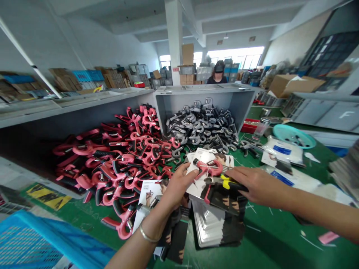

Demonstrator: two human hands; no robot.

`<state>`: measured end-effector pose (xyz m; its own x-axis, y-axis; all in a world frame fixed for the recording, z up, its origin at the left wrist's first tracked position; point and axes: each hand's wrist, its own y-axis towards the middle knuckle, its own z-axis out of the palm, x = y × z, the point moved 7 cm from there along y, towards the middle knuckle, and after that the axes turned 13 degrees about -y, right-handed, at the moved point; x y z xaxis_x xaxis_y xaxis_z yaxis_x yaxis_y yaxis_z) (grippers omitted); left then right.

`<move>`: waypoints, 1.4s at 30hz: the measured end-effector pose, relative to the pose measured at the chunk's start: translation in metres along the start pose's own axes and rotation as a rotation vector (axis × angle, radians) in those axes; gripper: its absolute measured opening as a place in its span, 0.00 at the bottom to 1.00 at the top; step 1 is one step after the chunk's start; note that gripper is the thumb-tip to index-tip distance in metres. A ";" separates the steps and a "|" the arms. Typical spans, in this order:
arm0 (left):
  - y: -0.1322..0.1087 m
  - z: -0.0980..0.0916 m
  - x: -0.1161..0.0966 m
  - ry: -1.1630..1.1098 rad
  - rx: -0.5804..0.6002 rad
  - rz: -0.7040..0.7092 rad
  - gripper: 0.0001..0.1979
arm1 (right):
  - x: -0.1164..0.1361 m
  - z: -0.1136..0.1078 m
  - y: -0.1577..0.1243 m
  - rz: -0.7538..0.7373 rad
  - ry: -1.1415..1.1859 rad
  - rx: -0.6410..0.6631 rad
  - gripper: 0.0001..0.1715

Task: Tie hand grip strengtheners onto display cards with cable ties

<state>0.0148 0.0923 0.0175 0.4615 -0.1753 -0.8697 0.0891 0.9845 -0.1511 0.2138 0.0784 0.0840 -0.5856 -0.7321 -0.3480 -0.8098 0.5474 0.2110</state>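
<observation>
My left hand (179, 183) is closed on the edge of a printed backing card (196, 189), its thumb against a pink hand grip strengthener (214, 169) lying on that card. In my right hand (252, 185) are pliers (226, 182) with yellow and black handles, their jaws pointing left over the card, close to the hand grip's lower part. Whether the jaws touch anything is unclear. Beneath lies a stack of backing cards (209, 228). Partly hidden under my left forearm is another card (144, 188) with a grey hand grip (144, 209) on it.
A tipped grey crate (123, 96) spills pink hand grips (117, 160); a second crate (238, 89) holds grey ones (199, 123). At right are plastic bags (277, 147), a turquoise dish (283, 130) and a red box (249, 127). A blue basket (36, 239) stands front left. A person (217, 76) is beyond.
</observation>
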 end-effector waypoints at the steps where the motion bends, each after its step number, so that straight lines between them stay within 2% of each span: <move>1: 0.000 0.000 -0.001 0.004 0.000 0.001 0.25 | 0.003 -0.001 0.000 -0.012 -0.022 -0.022 0.26; 6: 0.000 0.002 -0.001 0.006 0.007 0.044 0.25 | 0.006 -0.002 0.013 -0.007 -0.217 -0.039 0.36; 12: 0.002 0.001 0.002 0.021 0.010 0.046 0.26 | 0.015 -0.001 0.024 -0.034 -0.203 -0.076 0.39; 18: 0.002 -0.003 0.003 0.025 0.019 0.044 0.28 | 0.020 0.006 0.022 -0.083 -0.100 -0.088 0.30; 21: 0.003 -0.003 0.003 0.046 0.005 0.063 0.27 | 0.022 0.006 0.023 -0.082 -0.033 -0.098 0.30; 24: 0.004 -0.002 0.003 0.048 -0.021 0.051 0.27 | 0.022 0.002 0.023 0.002 0.120 -0.146 0.29; 26: -0.001 -0.005 -0.002 0.014 -0.029 0.042 0.26 | 0.016 0.002 0.013 0.125 0.208 -0.219 0.26; 28: -0.015 -0.020 -0.018 -0.018 -0.059 0.087 0.27 | 0.001 0.011 -0.015 0.355 0.222 -0.303 0.23; 30: -0.042 -0.050 -0.041 0.009 -0.156 0.181 0.28 | -0.015 0.036 -0.064 0.672 0.189 -0.319 0.19; 31: -0.059 -0.071 -0.051 0.070 -0.251 0.213 0.30 | -0.017 0.053 -0.093 0.805 0.175 -0.274 0.18; 32: -0.078 -0.097 -0.058 0.145 -0.402 0.230 0.31 | -0.014 0.071 -0.120 0.889 0.168 -0.208 0.18; 33: -0.097 -0.122 -0.062 0.231 -0.536 0.226 0.33 | -0.005 0.088 -0.144 0.916 0.167 -0.146 0.19; 34: -0.111 -0.142 -0.059 0.331 -0.617 0.178 0.35 | 0.009 0.105 -0.163 0.903 0.191 -0.069 0.19; 36: -0.129 -0.176 -0.037 0.426 -0.737 0.052 0.38 | 0.040 0.127 -0.187 0.852 0.216 0.019 0.17; 37: -0.130 -0.183 -0.021 0.431 -0.698 0.022 0.38 | 0.054 0.131 -0.190 0.827 0.197 0.031 0.18; 39: -0.123 -0.182 0.007 0.573 -0.598 0.091 0.34 | 0.070 0.132 -0.184 0.787 0.115 0.020 0.22; 41: -0.111 -0.166 0.025 0.815 -0.462 0.278 0.30 | 0.068 0.132 -0.167 0.747 0.063 0.021 0.24; 42: -0.106 -0.156 0.031 0.935 -0.407 0.368 0.28 | 0.059 0.133 -0.159 0.737 0.062 0.027 0.23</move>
<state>-0.1178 -0.0164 -0.0670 -0.4711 0.0368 -0.8813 -0.2965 0.9344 0.1975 0.3130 0.0023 -0.0919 -0.9789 -0.1912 -0.0725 -0.2045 0.9152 0.3472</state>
